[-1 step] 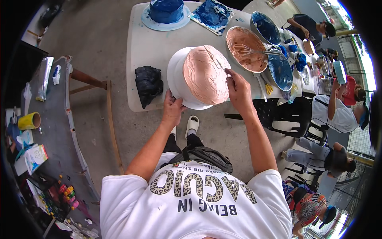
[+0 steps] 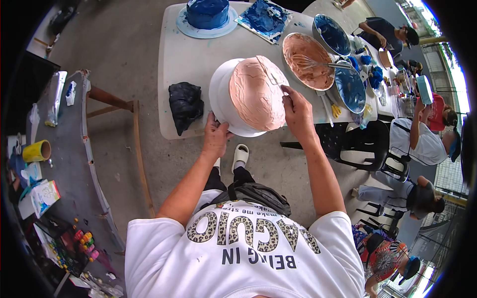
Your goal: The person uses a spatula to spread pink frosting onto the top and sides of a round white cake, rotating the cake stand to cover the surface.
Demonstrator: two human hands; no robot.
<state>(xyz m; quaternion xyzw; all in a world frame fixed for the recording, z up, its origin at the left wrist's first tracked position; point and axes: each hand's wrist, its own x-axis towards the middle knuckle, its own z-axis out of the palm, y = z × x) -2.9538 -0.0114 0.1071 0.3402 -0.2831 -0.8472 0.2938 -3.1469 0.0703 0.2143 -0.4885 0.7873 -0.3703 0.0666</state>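
Note:
A round cake (image 2: 256, 92) covered in pale pink frosting stands on a white cake stand (image 2: 221, 97) at the near edge of a white table (image 2: 186, 54). My left hand (image 2: 216, 134) grips the stand's near rim. My right hand (image 2: 298, 111) holds a thin metal spatula (image 2: 274, 79) at the cake's right side. Its blade lies across the frosted top.
A crumpled black bag (image 2: 185, 104) lies left of the stand. A blue cake (image 2: 207, 12), a blue-smeared board (image 2: 266, 17), a bowl of pink frosting with a whisk (image 2: 309, 59) and blue-frosting bowls (image 2: 350, 89) stand behind. A black chair (image 2: 348, 144) and seated people are right, a cluttered bench (image 2: 64, 164) left.

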